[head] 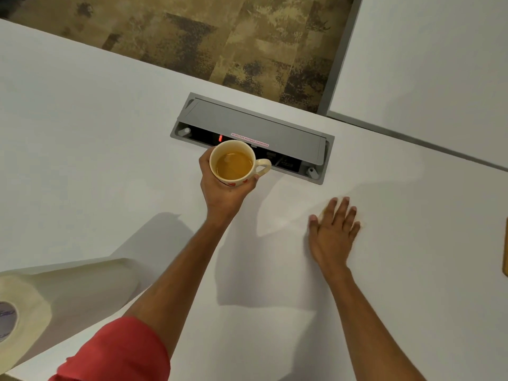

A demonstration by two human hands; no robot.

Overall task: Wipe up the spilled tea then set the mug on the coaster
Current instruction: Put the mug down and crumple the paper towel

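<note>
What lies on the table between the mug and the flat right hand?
Nothing stands there: the head view shows only bare white table with shadows between the mug and the right hand.

Cream mug (233,163) with red hearts, amber tea (234,165); white table (82,160); coral sleeve (118,353); mottled brown-olive carpet (233,37).
</note>
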